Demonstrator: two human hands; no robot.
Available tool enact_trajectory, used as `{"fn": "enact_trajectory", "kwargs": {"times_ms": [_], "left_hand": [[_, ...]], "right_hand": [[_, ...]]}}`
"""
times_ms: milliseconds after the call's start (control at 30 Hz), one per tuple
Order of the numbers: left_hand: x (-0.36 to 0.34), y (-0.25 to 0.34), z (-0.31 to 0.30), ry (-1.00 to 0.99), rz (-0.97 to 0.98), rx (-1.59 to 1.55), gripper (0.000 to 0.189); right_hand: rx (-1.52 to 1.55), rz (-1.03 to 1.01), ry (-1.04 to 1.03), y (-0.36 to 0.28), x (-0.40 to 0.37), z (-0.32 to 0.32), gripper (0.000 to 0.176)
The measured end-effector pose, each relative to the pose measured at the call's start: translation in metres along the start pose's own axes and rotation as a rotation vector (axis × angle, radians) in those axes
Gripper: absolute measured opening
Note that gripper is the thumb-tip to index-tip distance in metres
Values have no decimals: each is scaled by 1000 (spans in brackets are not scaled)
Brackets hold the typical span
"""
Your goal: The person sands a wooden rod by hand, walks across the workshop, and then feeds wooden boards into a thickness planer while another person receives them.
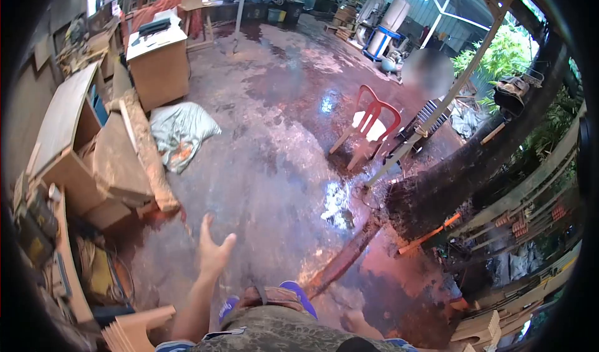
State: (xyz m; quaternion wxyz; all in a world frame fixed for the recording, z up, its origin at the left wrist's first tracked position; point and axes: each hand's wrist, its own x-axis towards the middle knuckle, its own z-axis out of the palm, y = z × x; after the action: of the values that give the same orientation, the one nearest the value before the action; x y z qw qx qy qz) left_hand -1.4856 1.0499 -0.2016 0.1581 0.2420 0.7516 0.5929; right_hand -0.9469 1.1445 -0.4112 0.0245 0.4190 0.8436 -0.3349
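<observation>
My left hand [215, 252] is held out low in front of me, thumb and fingers apart, with nothing in it. It hangs over the wet, stained concrete floor [243, 190] and touches nothing that I can make out. Nearest to it on the left lies the end of a rough wooden plank [163, 193]. Of my right arm, only a blurred bit of skin [360, 324] shows at the bottom edge; the fingers are out of sight. Below me are my purple shoes [299, 297].
A white sack [182, 133] lies by a wooden cabinet [159, 71]. Wooden panels [68, 112] stack up at left. A red plastic chair [368, 124] stands ahead right, near a slanted pole [430, 124] and thick dark trunk [462, 174]. Beyond is a blurred person [428, 74].
</observation>
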Motion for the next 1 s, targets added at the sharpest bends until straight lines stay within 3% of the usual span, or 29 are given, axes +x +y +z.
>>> {"fn": "enact_trajectory", "kwargs": {"times_ms": [33,67,100,233,267,333,400,433,467,500,533,600,633,667,700,767,867,933,967,1000], "left_hand": [[46,15,24,-7,8,7,86],[90,25,49,-74,152,66,82],[132,29,74,-143,296,125,77],[274,1,186,-232,353,210,68],[301,-20,214,-248,248,242,66],[359,-37,266,-280,160,290,64],[396,-36,312,-271,-145,61,59],[420,-28,329,-276,-151,61,59],[444,-19,345,-238,-127,-15,57],[468,-10,359,-195,-105,-92,54],[498,1,370,-190,-109,-99,54],[571,17,387,-184,-352,-74,52],[608,15,402,-144,-394,-121,51],[646,3,419,-151,-388,-116,51],[687,-16,439,-106,-235,-82,54],[767,-22,482,-74,-31,-99,67],[895,-11,553,-161,-103,-90,76],[978,24,601,-219,-153,-46,77],[1017,41,629,-262,-78,-57,77],[1055,56,658,-310,-4,-64,77]], "right_hand": [[-358,-389,137,36,-7,5,28],[-97,294,-149,57,-32,24,29],[-34,474,-215,50,-13,17,31],[47,606,-270,59,122,-1,37],[58,591,-262,63,171,-8,39],[88,537,-210,62,280,-30,43],[146,420,-78,66,421,-70,47],[210,363,29,55,497,-100,49],[7,396,-61,81,580,-106,45],[142,313,85,73,661,-141,41],[75,233,247,29,739,-200,42],[137,139,271,9,902,-277,37],[-145,-122,470,39,987,-287,33],[58,-71,473,2,1028,-336,31],[263,-23,481,-53,1063,-400,30],[327,37,467,-66,1132,-448,33],[120,166,414,-70,1177,-494,42],[87,27,436,-20,1182,-480,60],[183,80,389,18,1180,-459,74],[486,335,171,27,1173,-465,76]]}}
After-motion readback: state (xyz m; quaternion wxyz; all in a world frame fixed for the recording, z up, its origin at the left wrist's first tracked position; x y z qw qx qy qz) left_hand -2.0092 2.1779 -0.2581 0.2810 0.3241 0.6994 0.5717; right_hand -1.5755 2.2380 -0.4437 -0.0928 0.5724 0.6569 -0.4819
